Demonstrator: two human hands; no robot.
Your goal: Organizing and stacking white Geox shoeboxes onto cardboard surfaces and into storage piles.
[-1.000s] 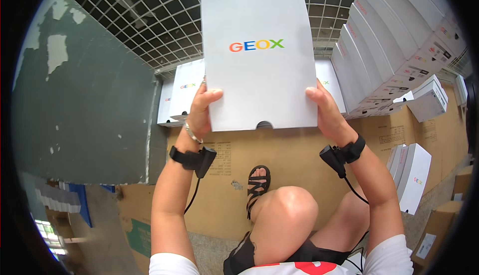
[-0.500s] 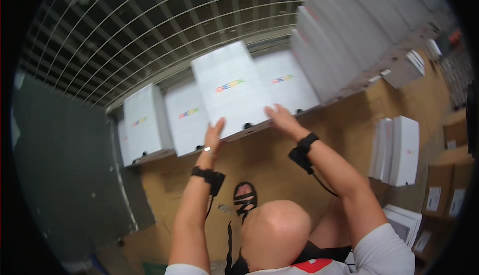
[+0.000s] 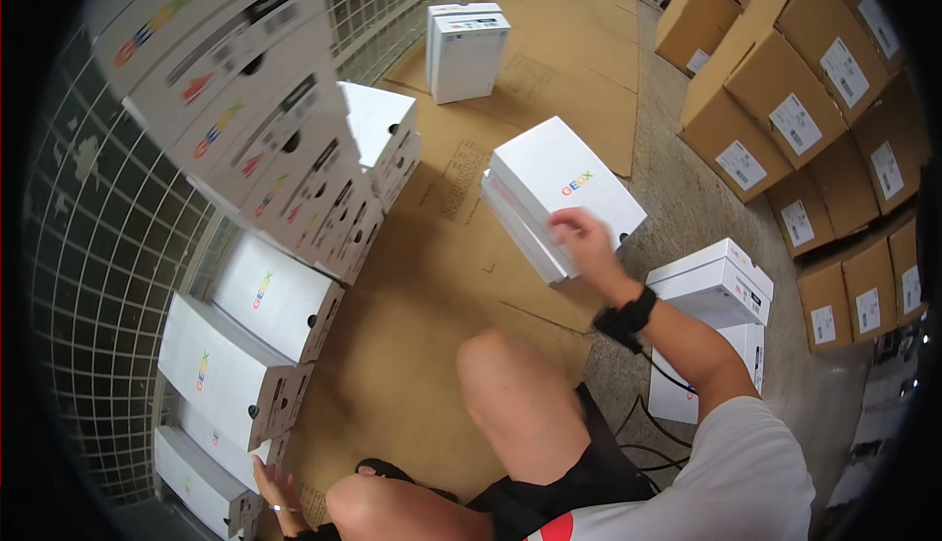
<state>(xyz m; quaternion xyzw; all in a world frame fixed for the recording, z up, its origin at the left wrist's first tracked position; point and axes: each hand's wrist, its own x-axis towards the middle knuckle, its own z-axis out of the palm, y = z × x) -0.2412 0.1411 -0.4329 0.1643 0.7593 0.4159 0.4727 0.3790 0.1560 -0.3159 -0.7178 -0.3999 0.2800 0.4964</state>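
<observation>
My right hand (image 3: 586, 245) is over the near edge of a white shoebox (image 3: 559, 173), its fingers loosely bent and somewhat blurred. Whether it touches the lid I cannot tell. That shoebox lies flat beside other white boxes (image 3: 525, 232) that lean on edge along its left side. At the lower left, my left hand (image 3: 277, 487) has its fingers stretched out, next to the end of a shoebox (image 3: 221, 443) in a row by the wire mesh. It grips nothing. Another shoebox (image 3: 221, 369) lies on top of this row.
A tall stack of white shoeboxes (image 3: 245, 100) rises at the left against wire mesh (image 3: 74, 276). One pair of shoeboxes (image 3: 466, 55) stands upright on the cardboard floor sheet (image 3: 422, 296). More shoeboxes (image 3: 716, 281) are at my right, with cables close by. Brown cartons (image 3: 775, 109) are piled at the far right.
My view has swung to the right. My right hand has left the shoebox row and moved over to the loose shoebox at the right. My left hand stays near the row.
</observation>
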